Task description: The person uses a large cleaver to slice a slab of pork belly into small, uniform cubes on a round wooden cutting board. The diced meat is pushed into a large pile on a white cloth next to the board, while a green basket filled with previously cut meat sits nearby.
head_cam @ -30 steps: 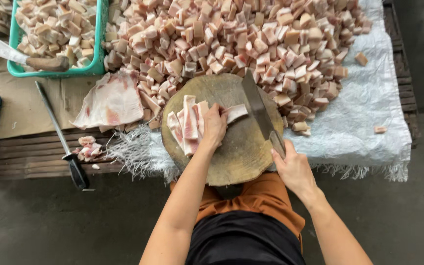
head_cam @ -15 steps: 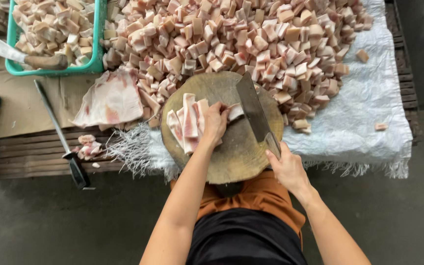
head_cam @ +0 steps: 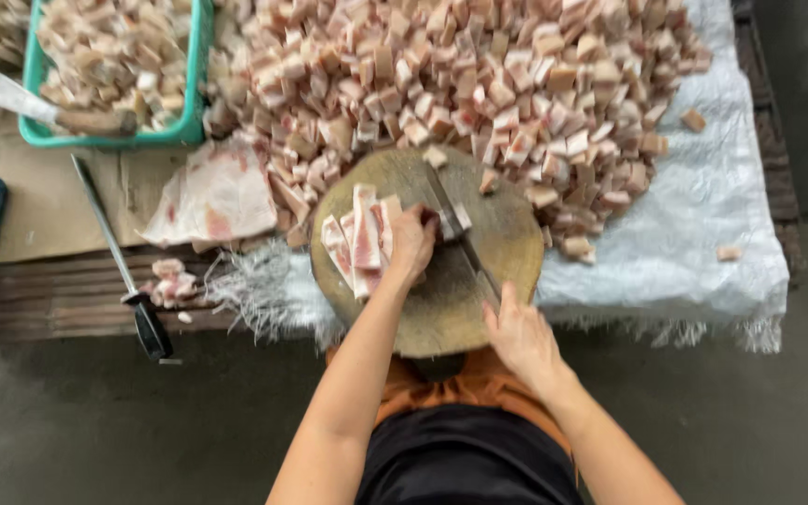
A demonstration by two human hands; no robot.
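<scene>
Round board (head_cam: 479, 309): meat strips (head_cam: 359, 236) under left fingers (head_cam: 406, 245), beside cleaver (head_cam: 453, 229).

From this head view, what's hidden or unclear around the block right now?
Head view only:
- Cleaver: motion-blurred; its handle is covered by the right hand.
- Meat strips: right ends covered by the left hand, so the cut line is unseen.
- Chopping block: near edge hidden by the arms.
- Green crate and meat cube pile: cut off by the top edge.
- Sharpening steel: tip detail too small.
</scene>
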